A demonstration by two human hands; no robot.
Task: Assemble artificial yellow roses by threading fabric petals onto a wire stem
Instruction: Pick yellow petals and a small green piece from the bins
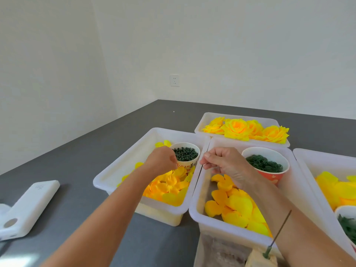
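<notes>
Green wire stem [277, 236] leans nearest me, over middle bin's [194, 199] rim. Yellow petals [237, 207] inside it. My right fingers [207, 160] curled, pinching thin wire. My left fingers [174, 160] bunched at cup of dark green pieces [185, 153]; grip unclear. Finished roses [238, 128] in far bin.

A white power bank [34, 207] lies flat on the grey table [81, 166] at the left, touching a smaller white device [5, 224] at the frame edge. A white socket [174, 80] sits low on the pale wall [231, 51].
</notes>
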